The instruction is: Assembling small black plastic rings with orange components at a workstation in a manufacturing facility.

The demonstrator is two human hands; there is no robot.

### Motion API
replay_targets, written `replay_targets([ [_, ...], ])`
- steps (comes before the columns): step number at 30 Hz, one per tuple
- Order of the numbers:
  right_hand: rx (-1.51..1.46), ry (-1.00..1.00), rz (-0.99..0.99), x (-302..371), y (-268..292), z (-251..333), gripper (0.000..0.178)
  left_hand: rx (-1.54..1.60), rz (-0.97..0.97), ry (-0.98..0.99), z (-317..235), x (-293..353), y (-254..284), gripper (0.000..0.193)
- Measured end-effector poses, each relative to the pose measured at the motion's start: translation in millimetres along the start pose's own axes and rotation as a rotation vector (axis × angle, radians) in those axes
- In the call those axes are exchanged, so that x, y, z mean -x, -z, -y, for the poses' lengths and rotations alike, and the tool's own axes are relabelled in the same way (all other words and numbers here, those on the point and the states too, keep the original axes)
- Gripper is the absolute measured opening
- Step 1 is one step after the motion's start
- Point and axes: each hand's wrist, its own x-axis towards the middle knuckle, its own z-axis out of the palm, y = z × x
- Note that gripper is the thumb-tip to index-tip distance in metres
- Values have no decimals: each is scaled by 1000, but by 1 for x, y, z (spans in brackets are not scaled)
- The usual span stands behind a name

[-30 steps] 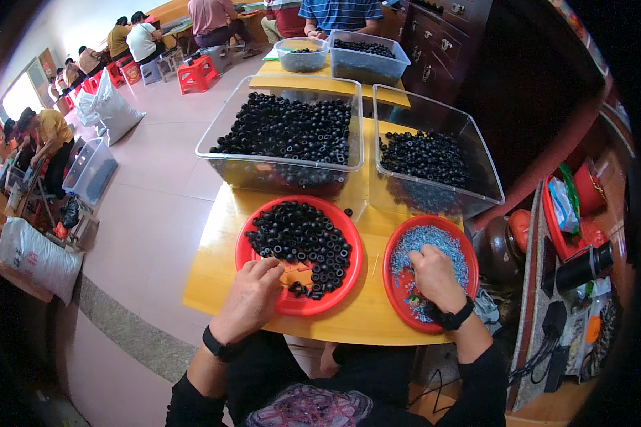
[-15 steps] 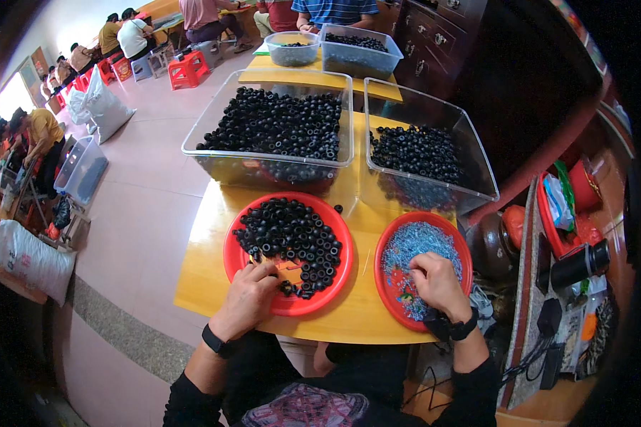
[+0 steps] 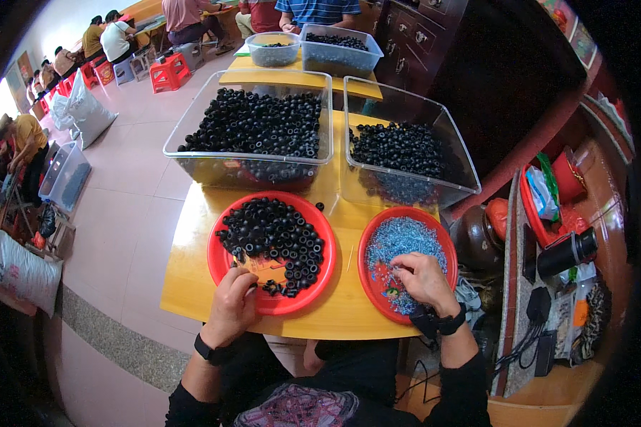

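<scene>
A red round plate (image 3: pixel 327 279) in front of me on the left carries many black ring-shaped beads (image 3: pixel 260 228). Over its near-left rim is my left hand (image 3: pixel 233 304), its thumb and forefinger closed on a black bead (image 3: pixel 252 287). A second red plate (image 3: pixel 367 290), to the right, holds tiny blue, glassy pieces (image 3: pixel 406 238) and a small green bit. My right hand (image 3: pixel 429 282) hovers above that plate's right side with its fingertips pinched together. Whatever sits in that pinch is too small to make out.
Two clear plastic bins (image 3: pixel 249 153) (image 3: pixel 413 171) of black beads stand behind the plates on the yellow table (image 3: pixel 192 285). A single bead (image 3: pixel 320 206) lies between. Further back are two smaller tubs (image 3: pixel 342 53). At right, a cluttered shelf holds a black flask (image 3: pixel 566 252). Other people sit far left.
The view has swung slightly right, so the scene sits further left. My left hand has drawn back toward me to the plate's rim. My right hand has shifted only slightly.
</scene>
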Motion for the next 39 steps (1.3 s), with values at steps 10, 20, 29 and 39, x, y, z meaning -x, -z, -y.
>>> replay_targets([
  [10, -112, -18, -155, 0, -8, 3, 16, 612, -275, 413, -14, 16, 4, 22],
  [20, -317, 186, 61, 0, -49, 83, 13, 1330, -219, 515, -24, 23, 2, 22],
  [29, -541, 338, 145, -12, -90, 140, 15, 1592, -170, 567, -25, 30, 4, 25],
  [39, -497, 272, 176, -14, -91, 148, 16, 1432, -140, 506, -27, 28, -1, 23],
])
